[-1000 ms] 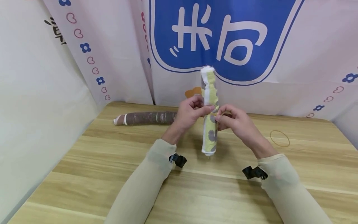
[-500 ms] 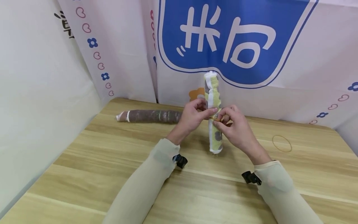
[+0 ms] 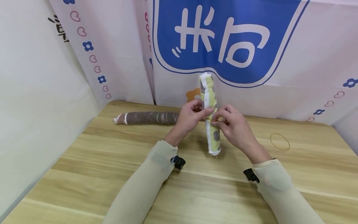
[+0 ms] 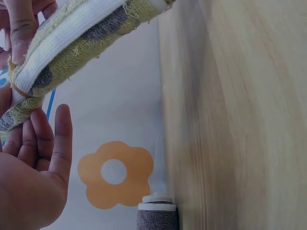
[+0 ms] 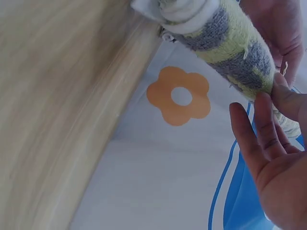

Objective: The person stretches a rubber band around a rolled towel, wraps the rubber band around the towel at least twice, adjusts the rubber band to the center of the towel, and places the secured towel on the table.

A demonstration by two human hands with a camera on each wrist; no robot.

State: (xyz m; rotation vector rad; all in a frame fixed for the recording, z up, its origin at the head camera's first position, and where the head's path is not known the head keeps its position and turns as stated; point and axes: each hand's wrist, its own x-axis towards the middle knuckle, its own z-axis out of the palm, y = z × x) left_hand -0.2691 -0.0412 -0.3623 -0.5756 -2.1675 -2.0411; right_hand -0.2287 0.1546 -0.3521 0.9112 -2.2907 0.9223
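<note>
A rolled towel [image 3: 213, 140], yellow with grey spots and a white border, stands nearly upright between both hands above the table. My left hand [image 3: 188, 117] grips it around the middle, thumb in front and fingers behind. A thin orange-yellow rubber band [image 4: 20, 90] circles the roll at its waist, where the cloth is squeezed in. My right hand [image 3: 236, 124] pinches the band against the roll's right side with thumb and fingertips. In the right wrist view, the little finger [image 5: 242, 127] of that hand sticks out straight. Part of the band is hidden behind the roll and fingers.
A second roll, brown-grey with a white band near its end [image 3: 142, 118], lies at the back left of the wooden table [image 3: 195, 199]. One loose rubber band [image 3: 279, 141] lies at the right. A printed banner [image 3: 173, 84] hangs behind the table.
The right hand drew the rubber band out from the roll, and its fingertips are now back close against the towel. The roll's lower end has swung slightly right; the left hand keeps its grip.
</note>
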